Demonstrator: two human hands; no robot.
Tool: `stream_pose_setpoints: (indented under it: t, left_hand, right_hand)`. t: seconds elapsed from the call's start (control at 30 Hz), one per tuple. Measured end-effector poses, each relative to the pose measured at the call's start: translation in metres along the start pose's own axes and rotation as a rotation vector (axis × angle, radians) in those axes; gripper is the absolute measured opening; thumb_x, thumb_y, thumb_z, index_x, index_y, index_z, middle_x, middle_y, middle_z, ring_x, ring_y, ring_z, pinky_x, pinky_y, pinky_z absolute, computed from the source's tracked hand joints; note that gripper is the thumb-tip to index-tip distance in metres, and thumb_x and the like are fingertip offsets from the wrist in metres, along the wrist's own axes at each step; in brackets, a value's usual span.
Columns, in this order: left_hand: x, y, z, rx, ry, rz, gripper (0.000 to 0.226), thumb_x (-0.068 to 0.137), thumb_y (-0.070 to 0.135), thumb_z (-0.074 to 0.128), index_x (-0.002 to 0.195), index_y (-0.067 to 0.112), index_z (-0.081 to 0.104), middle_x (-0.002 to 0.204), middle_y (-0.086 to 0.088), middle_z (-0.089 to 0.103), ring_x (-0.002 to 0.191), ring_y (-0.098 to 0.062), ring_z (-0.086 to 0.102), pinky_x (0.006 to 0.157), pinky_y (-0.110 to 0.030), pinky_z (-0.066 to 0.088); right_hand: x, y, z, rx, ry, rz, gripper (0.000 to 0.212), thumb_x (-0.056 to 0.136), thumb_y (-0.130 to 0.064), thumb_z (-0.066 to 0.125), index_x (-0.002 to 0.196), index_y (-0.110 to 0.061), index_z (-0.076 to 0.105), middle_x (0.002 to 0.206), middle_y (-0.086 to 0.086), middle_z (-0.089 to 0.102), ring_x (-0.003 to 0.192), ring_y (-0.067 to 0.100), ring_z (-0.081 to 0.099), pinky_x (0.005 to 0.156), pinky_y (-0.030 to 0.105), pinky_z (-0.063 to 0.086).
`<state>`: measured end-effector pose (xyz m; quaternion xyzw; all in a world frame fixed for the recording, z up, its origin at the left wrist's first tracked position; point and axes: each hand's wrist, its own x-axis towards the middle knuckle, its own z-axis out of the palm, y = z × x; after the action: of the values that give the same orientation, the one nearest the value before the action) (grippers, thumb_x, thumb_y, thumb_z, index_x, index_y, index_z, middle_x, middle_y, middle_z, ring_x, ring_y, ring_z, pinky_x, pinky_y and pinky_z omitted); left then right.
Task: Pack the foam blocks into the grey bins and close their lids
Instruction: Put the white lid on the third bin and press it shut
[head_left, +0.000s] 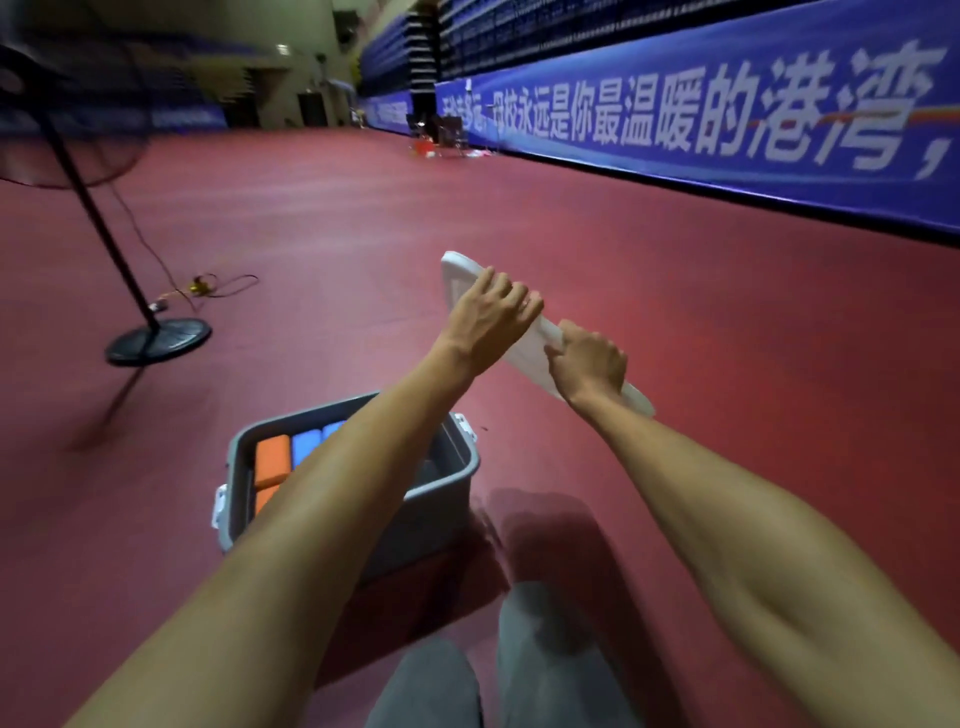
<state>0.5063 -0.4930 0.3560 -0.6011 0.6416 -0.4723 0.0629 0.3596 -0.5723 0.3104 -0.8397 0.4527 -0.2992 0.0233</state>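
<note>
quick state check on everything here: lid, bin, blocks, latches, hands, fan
lid: off the bin, tilted, held by both hands
grey bin: open, on the floor
foam blocks: orange and blue, inside the bin
latches: unfastened
left hand: grips the lid's far end
right hand: grips the lid's near end
fan: upright on its base

The long blue banner (701, 111), far beyond the left hand (491, 317) and right hand (589, 364) and to their right, carries white characters: "母校永远是你最温暖的港湾,". Its leftmost characters are too blurred to read.
</note>
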Motion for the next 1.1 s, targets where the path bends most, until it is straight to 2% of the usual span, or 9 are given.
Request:
stream_pose_setpoints:
  t: [0.1,0.17,0.37,0.5,0.6,0.73,0.87,1.0,1.1]
  left_hand:
    - [-0.016,-0.020,-0.011,-0.121,-0.024,-0.233,0.067,0.094,0.018,0.043,0.159,0.019,0.028,0.156,-0.020,0.038,0.143,-0.041,0.038,0.113,-0.055,0.037]
    - [-0.026,-0.030,-0.020,-0.218,-0.061,-0.321,0.077,0.098,0.035,0.048,0.163,0.021,0.009,0.168,-0.014,0.011,0.154,-0.036,0.013,0.119,-0.055,0.028]
    - [-0.055,-0.049,-0.013,-0.369,-0.237,-0.570,0.083,0.101,0.061,0.032,0.162,0.019,-0.006,0.169,-0.009,-0.008,0.156,-0.033,-0.002,0.123,-0.052,0.013]
    - [-0.084,-0.061,0.009,-0.265,-0.493,-0.501,0.077,0.101,0.066,0.022,0.161,0.030,-0.010,0.169,-0.002,-0.011,0.156,-0.033,-0.006,0.121,-0.057,0.016]
    - [-0.107,-0.062,0.030,-0.295,-0.627,-0.549,0.075,0.099,0.070,0.013,0.160,0.035,-0.011,0.169,0.001,-0.014,0.155,-0.031,-0.009,0.123,-0.057,0.010]
    - [-0.134,-0.059,0.056,-0.433,-0.770,-0.661,0.073,0.098,0.071,0.009,0.159,0.038,-0.013,0.168,0.003,-0.015,0.155,-0.032,-0.011,0.123,-0.057,0.006]
    - [-0.155,-0.048,0.088,-0.607,-0.873,-0.757,0.074,0.098,0.072,0.011,0.158,0.039,-0.015,0.169,0.003,-0.014,0.155,-0.033,-0.008,0.123,-0.058,0.004]
    - [-0.170,-0.031,0.126,-0.716,-0.898,-0.833,0.074,0.096,0.074,0.012,0.157,0.042,-0.016,0.168,0.004,-0.017,0.155,-0.035,-0.005,0.123,-0.059,0.008]
    - [-0.174,-0.016,0.155,-0.783,-0.940,-0.857,0.074,0.096,0.075,0.010,0.157,0.043,-0.015,0.168,0.005,-0.016,0.155,-0.035,-0.004,0.122,-0.060,0.008]
  right_hand:
    - [0.012,-0.035,-0.012,0.074,0.084,-0.008,0.020,0.098,-0.037,0.057,0.096,-0.018,0.062,0.081,0.009,0.065,0.071,0.030,0.056,0.063,0.033,0.035]
    - [0.019,-0.054,-0.013,0.205,0.072,0.011,0.022,0.096,-0.041,0.061,0.093,-0.019,0.062,0.078,0.004,0.060,0.070,0.027,0.051,0.063,0.032,0.034]
    - [0.035,-0.099,0.007,0.812,-0.074,0.158,0.026,0.084,-0.044,0.075,0.090,-0.021,0.065,0.078,-0.003,0.066,0.068,0.020,0.061,0.056,0.026,0.040]
    - [0.045,-0.116,0.042,1.085,-0.279,0.309,0.044,0.068,-0.043,0.085,0.102,-0.017,0.073,0.085,-0.005,0.075,0.075,0.018,0.072,0.077,0.032,0.060]
    - [0.054,-0.124,0.079,1.207,-0.430,0.422,0.053,0.057,-0.039,0.089,0.099,-0.011,0.075,0.084,0.002,0.078,0.076,0.026,0.075,0.081,0.044,0.062]
    - [0.049,-0.136,0.102,1.251,-0.653,0.500,0.035,0.071,-0.017,0.087,0.101,-0.003,0.076,0.089,0.011,0.078,0.081,0.032,0.076,0.078,0.047,0.063]
    - [0.054,-0.139,0.137,1.201,-0.921,0.565,0.054,0.065,-0.020,0.088,0.114,-0.003,0.072,0.098,0.016,0.077,0.085,0.036,0.076,0.078,0.054,0.061]
    - [0.060,-0.138,0.166,1.113,-1.080,0.594,0.036,0.083,-0.021,0.079,0.115,-0.006,0.069,0.101,0.014,0.077,0.090,0.035,0.075,0.082,0.052,0.061]
    - [0.064,-0.131,0.190,1.053,-1.150,0.627,0.026,0.088,-0.022,0.075,0.110,-0.007,0.070,0.092,0.012,0.078,0.080,0.031,0.076,0.072,0.044,0.062]
